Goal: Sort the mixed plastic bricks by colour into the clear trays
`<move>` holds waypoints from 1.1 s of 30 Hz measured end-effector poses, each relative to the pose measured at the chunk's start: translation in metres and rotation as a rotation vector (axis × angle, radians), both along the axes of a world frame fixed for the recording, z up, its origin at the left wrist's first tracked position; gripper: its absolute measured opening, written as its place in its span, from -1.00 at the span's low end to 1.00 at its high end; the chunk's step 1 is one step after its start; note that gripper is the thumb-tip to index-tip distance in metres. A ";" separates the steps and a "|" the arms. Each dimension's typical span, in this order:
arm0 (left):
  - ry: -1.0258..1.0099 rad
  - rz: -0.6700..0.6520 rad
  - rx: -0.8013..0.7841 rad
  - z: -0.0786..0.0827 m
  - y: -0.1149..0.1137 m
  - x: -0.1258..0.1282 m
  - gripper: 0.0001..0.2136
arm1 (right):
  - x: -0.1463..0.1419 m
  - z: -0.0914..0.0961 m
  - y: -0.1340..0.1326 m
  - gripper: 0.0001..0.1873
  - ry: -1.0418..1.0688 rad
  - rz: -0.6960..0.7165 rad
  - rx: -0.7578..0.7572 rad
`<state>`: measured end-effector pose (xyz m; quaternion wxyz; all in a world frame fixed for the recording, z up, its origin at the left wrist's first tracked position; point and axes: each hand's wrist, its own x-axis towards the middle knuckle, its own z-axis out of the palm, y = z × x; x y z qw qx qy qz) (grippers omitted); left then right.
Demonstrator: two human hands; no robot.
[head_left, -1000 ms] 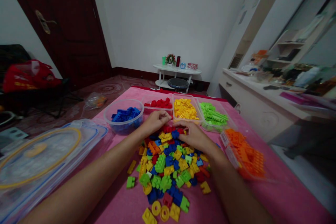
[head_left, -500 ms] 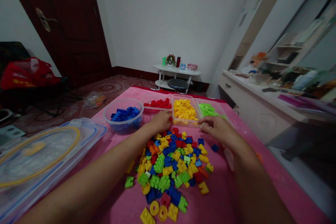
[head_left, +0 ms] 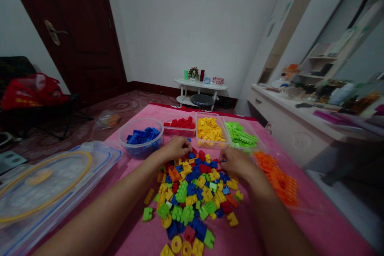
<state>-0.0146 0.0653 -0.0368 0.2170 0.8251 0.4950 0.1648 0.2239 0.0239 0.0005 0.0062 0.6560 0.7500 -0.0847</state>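
A heap of mixed coloured plastic bricks [head_left: 195, 192] lies on the pink table cover [head_left: 264, 232]. My left hand [head_left: 174, 148] rests on the heap's far left edge, fingers curled down onto red and blue bricks. At the far right edge of the heap sits my right hand [head_left: 237, 162], fingers bent into the pieces. What either hand holds is hidden. Behind the heap stand a round tub of blue bricks [head_left: 141, 141], a tray of red bricks [head_left: 180, 124], a tray of yellow bricks [head_left: 210, 130], a tray of green bricks [head_left: 241, 135] and a tray of orange bricks [head_left: 277, 178].
A large clear lidded box [head_left: 45, 184] sits at the table's left. Beyond the table are a dark door [head_left: 75, 36], a red bag [head_left: 30, 90], a small white side table [head_left: 201, 88] and a white counter [head_left: 294, 116] on the right.
My right hand came back from near the green tray down to the heap's right edge. My left hand moved from beside the red tray back onto the heap.
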 end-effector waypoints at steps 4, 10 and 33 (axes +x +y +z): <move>-0.198 -0.094 -0.083 0.010 -0.019 -0.008 -0.78 | -0.003 0.010 -0.003 -0.79 0.044 0.025 0.062; -0.139 -0.085 0.087 0.012 -0.035 -0.002 -0.73 | -0.018 -0.001 -0.007 -0.67 -0.008 0.130 0.040; -1.562 0.081 -1.269 0.048 -0.064 0.029 -0.74 | -0.057 0.036 -0.033 -0.69 0.645 0.328 0.466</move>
